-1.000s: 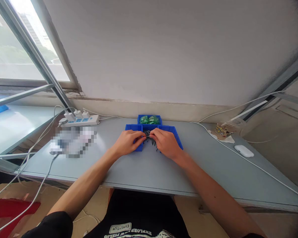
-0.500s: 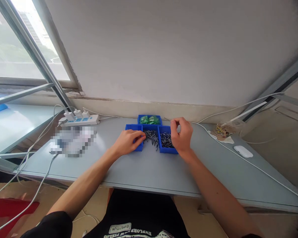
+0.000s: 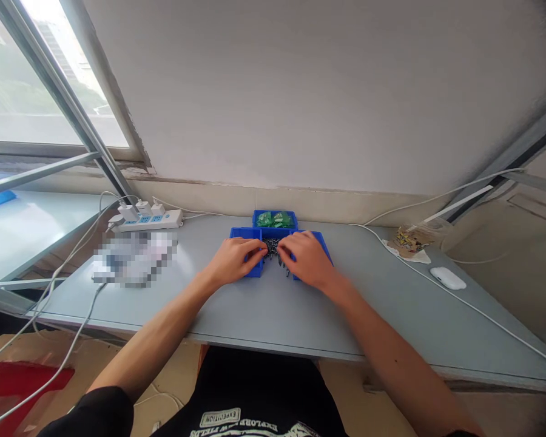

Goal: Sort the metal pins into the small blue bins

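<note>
Small dark metal pieces [image 3: 272, 246]: heaped at the mouth of the middle blue bin [image 3: 273, 233], some lying in front of it on the grey tabletop [image 3: 264, 315]
Left hand [image 3: 234, 260]: over the left blue bin [image 3: 243, 233], just left of the middle blue bin; thumb and fingertips drawn close together at the heap's edge; cannot tell whether they pinch a piece
Right hand [image 3: 307, 258]: over the right blue bin [image 3: 325, 249], just right of the middle blue bin; fingertips bent narrow beside the heap; any grip is hidden
Green packets [image 3: 279, 218]: in the rear blue bin [image 3: 294, 220], directly behind the middle blue bin
White power strip [image 3: 150, 222]: well left of the middle blue bin
</note>
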Motion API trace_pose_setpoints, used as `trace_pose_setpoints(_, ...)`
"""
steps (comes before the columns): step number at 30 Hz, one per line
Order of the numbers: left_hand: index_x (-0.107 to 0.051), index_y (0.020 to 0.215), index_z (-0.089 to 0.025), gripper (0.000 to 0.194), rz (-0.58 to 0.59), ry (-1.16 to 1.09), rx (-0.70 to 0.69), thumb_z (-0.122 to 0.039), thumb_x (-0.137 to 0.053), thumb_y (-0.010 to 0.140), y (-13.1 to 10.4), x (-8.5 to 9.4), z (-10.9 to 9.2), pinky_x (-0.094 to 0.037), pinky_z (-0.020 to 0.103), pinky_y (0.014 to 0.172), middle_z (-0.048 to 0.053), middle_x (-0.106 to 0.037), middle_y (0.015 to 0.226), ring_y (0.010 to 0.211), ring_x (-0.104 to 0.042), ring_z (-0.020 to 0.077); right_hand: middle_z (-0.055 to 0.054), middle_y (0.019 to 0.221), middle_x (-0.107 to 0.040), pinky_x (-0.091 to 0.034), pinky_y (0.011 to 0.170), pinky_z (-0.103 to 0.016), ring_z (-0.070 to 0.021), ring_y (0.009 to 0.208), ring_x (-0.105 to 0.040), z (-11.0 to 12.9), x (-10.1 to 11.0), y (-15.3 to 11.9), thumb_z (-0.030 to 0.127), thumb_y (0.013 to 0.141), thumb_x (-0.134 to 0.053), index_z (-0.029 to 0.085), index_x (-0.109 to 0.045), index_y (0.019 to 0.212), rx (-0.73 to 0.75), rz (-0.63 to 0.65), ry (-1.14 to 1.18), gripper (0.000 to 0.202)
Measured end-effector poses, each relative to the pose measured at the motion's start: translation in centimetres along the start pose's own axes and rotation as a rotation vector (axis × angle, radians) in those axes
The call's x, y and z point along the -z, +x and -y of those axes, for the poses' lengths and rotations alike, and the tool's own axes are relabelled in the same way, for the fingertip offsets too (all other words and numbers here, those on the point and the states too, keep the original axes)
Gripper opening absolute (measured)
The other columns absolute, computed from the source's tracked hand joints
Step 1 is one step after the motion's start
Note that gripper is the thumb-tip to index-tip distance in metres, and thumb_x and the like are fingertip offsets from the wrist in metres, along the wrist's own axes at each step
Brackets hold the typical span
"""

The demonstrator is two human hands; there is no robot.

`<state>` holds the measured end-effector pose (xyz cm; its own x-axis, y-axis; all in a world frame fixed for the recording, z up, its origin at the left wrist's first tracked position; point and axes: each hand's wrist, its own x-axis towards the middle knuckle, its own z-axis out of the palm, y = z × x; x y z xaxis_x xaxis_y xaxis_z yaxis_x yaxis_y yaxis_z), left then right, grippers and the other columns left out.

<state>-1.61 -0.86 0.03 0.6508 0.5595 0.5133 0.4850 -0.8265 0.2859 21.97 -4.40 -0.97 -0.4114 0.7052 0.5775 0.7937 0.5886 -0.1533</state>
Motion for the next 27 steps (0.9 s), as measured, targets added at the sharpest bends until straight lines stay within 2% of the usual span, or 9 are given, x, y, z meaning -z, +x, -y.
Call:
trace_pose_setpoints(2, -0.072, 0.104, -0.023, 0.027, -0.004, 0.001, 0.0, -0.038, -0.05, 0.105, 0.0, -0.1, 0.1, -0.048, 0.026, 0.074, 0.001, -0.074, 0.081, 0.075, -0.067, 0.0148, -0.006, 0.088, -0.071, -0.038, 0.089, -0.039, -0.0221, 0.09, -0.06, 0.7, -0.7, -0.2, 0.024, 0.104, -0.05, 0.02, -0.065, 0.089, 0.096, 0.154, -0.096, 0.021)
trace_pose_setpoints(4, -0.072, 0.104, -0.023, 0.027, -0.008, 0.004, -0.003, -0.038, -0.05, 0.105, -0.1, -0.2, 0.2, -0.048, 0.026, 0.074, 0.001, -0.074, 0.082, 0.075, -0.067, 0.0148, -0.008, 0.097, -0.072, -0.039, 0.094, -0.041, -0.0245, 0.099, -0.059, 1.2, -1.3, -0.5, 0.023, 0.102, -0.055, 0.019, -0.068, 0.099, 0.137, 0.238, -0.154, 0.014)
trace_pose_setpoints(8, -0.072, 0.104, -0.023, 0.025, -0.005, 0.012, -0.011, -0.038, -0.051, 0.105, -0.1, -0.3, 0.3, -0.047, 0.025, 0.074, 0.001, -0.074, 0.082, 0.076, -0.067, 0.0147, -0.011, 0.121, -0.072, -0.04, 0.101, -0.046, -0.0289, 0.115, -0.057, 1.6, -1.5, -1.0, 0.022, 0.1, -0.059, 0.018, -0.066, 0.121, 0.175, 0.329, -0.199, 0.022)
trace_pose_setpoints(12, -0.072, 0.104, -0.023, 0.027, -0.001, 0.021, -0.011, -0.038, -0.049, 0.106, -0.1, -0.2, 0.2, -0.047, 0.025, 0.072, 0.001, -0.073, 0.081, 0.075, -0.066, 0.0145, -0.011, 0.138, -0.067, -0.04, 0.104, -0.05, -0.0326, 0.126, -0.054, 1.5, -1.4, -1.2, 0.009, 0.094, -0.059, 0.019, -0.062, 0.132, 0.218, 0.404, -0.258, 0.04)
trace_pose_setpoints(15, -0.072, 0.104, -0.022, 0.029, 0.006, 0.021, -0.01, -0.039, -0.049, 0.105, -0.1, -0.2, 0.2, -0.047, 0.026, 0.072, 0.001, -0.073, 0.081, 0.074, -0.066, 0.0145, -0.011, 0.135, -0.069, -0.043, 0.102, -0.048, -0.0311, 0.122, -0.058, 1.5, -1.3, -1.2, 0.004, 0.09, -0.059, 0.019, -0.065, 0.13, 0.221, 0.444, -0.252, 0.043)
trace_pose_setpoints(20, -0.072, 0.103, -0.023, 0.029, 0.022, 0.004, -0.001, -0.038, -0.048, 0.106, -0.1, -0.2, 0.2, -0.047, 0.026, 0.074, 0.002, -0.074, 0.082, 0.074, -0.066, 0.015, -0.011, 0.118, -0.074, -0.045, 0.094, -0.041, -0.026, 0.107, -0.065, 1.4, -1.2, -0.9, 0.005, 0.095, -0.055, 0.018, -0.072, 0.106, 0.205, 0.437, -0.176, 0.024)
trace_pose_setpoints(23, -0.072, 0.103, -0.023, 0.028, 0.021, 0.006, 0.0, -0.038, -0.049, 0.106, -0.1, -0.2, 0.1, -0.047, 0.026, 0.074, 0.001, -0.073, 0.082, 0.074, -0.065, 0.0149, -0.009, 0.107, -0.075, -0.045, 0.092, -0.037, -0.0225, 0.099, -0.068, 1.2, -1.3, -0.8, 0.003, 0.095, -0.052, 0.017, -0.072, 0.104, 0.172, 0.463, -0.127, 0.026)
trace_pose_setpoints(27, -0.071, 0.103, -0.023, 0.026, 0.02, 0.009, -0.003, -0.037, -0.05, 0.106, 0.0, -0.2, 0.1, -0.046, 0.026, 0.073, 0.0, -0.073, 0.081, 0.074, -0.065, 0.015, -0.008, 0.102, -0.074, -0.045, 0.09, -0.035, -0.0212, 0.099, -0.069, 1.2, -1.3, -0.8, 0.001, 0.094, -0.052, 0.018, -0.072, 0.102, 0.149, 0.464, -0.093, 0.027)
